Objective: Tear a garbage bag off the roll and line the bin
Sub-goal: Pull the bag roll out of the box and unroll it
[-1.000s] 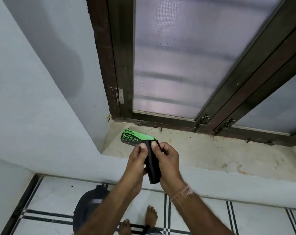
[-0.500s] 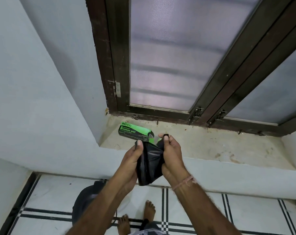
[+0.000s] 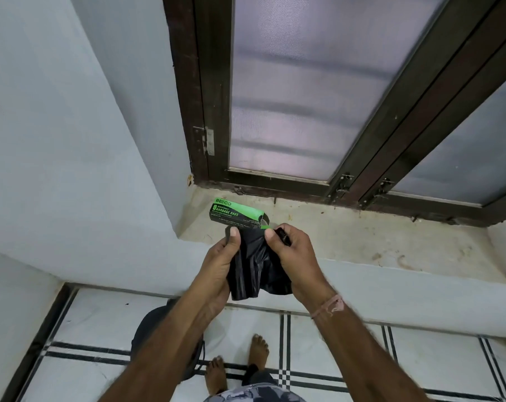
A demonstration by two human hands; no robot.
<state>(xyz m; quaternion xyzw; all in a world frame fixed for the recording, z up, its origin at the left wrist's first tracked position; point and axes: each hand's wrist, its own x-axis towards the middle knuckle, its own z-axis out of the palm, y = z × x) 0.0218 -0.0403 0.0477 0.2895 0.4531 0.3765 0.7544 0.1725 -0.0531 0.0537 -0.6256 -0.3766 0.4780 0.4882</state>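
**At the ledge: black bag gripped in both hands**

Over the front edge of the ledge (image 3: 362, 242), you hold the bag (image 3: 254, 268) in the air between your two hands. It is black, crumpled and partly bunched, and hangs down from its top edge. Its lower end reaches the level of the ledge's front lip.

Your left hand (image 3: 221, 259) pinches the bag's top left edge, thumb pressed on the near face and fingers hidden behind it. Your right hand (image 3: 294, 253) grips the top right edge, thumb on the near face and fingers curled round the plastic. A short black piece sticks out past the knuckles. Both grips are closed tight on the bag, and the thumbs stand apart with plastic bunched between them.

The box (image 3: 234, 214), green and black and marked "GARBAGE BAGS", lies on its side on the ledge just beyond your hands. Its right end is open. I cannot tell whether the bag touches it.

Below your left forearm, the bin (image 3: 151, 329) stands on the tiled floor (image 3: 101, 320), dark, round and partly hidden. Your bare feet (image 3: 257, 352) stand just beside it.
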